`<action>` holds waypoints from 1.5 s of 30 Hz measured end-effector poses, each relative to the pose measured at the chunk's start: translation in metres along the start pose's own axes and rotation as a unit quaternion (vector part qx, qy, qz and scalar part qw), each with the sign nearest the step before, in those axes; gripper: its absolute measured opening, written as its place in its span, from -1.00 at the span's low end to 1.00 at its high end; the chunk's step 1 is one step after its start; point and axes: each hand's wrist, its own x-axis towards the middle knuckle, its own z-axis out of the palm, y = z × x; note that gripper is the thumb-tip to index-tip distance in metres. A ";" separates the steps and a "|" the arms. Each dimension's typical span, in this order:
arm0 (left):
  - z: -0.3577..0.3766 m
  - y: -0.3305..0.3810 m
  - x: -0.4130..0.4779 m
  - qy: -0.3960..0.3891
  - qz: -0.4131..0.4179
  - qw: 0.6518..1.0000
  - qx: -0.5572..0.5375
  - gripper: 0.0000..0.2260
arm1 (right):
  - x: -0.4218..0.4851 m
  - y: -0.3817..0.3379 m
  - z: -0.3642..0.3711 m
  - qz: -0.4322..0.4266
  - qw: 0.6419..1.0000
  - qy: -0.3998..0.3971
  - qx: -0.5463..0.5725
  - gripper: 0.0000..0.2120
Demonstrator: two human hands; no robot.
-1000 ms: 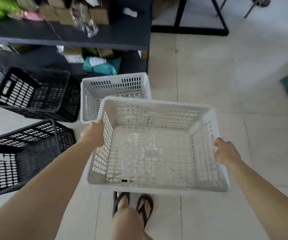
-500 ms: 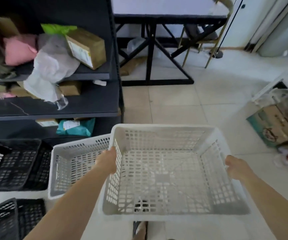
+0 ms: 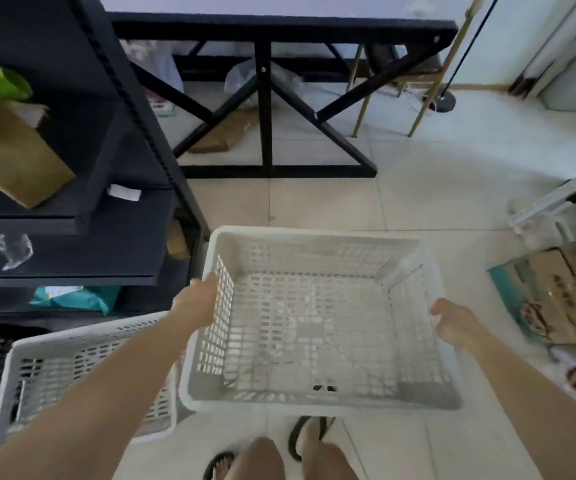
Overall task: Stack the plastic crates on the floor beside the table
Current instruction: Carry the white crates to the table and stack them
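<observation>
Pale square-tiled floor point(image 3: 418, 188) with thin grout lines, evenly daylit. At left, black metal shelving unit point(image 3: 134, 109) holding a brown cardboard box point(image 3: 9, 157) and a teal plastic packet point(image 3: 75, 299) lower down. Straight ahead, black cross-braced table frame point(image 3: 265, 98) against a white wall point(image 3: 518, 36). Behind it, slim brass-coloured chair legs point(image 3: 431, 81). At far right, printed cardboard carton point(image 3: 556, 292) on the floor.

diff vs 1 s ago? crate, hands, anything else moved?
The view has tilted up and swung right: the black table and the cardboard box now show, and the black crates have slid almost out at the lower left. The second white crate now sits at the lower left. Unchanged: the left hand and right hand still grip the sides of the carried white crate, empty and off the floor.
</observation>
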 end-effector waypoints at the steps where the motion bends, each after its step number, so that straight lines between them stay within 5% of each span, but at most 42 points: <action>1: -0.007 0.009 0.015 0.000 0.005 1.000 0.000 -0.57 | 0.017 -0.004 -0.013 0.000 1.000 -0.005 -0.010 -0.57; 15: -0.085 0.079 0.266 -0.023 0.038 0.999 -0.014 -0.65 | 0.256 -0.088 -0.120 0.026 0.999 -0.020 0.002 -0.59; 27: -0.034 0.110 0.487 -0.056 -0.010 0.997 -0.046 -0.61 | 0.482 -0.156 -0.079 0.018 0.998 -0.050 -0.042 -0.54; 34: 0.001 0.122 0.550 -0.058 -0.019 0.998 -0.021 -0.55 | 0.567 -0.167 -0.054 0.011 0.997 -0.047 -0.058 -0.52; 45: 0.017 0.125 0.596 -0.022 -0.062 0.989 -0.133 -0.56 | 0.614 -0.171 -0.035 0.021 0.996 -0.071 -0.057 -0.46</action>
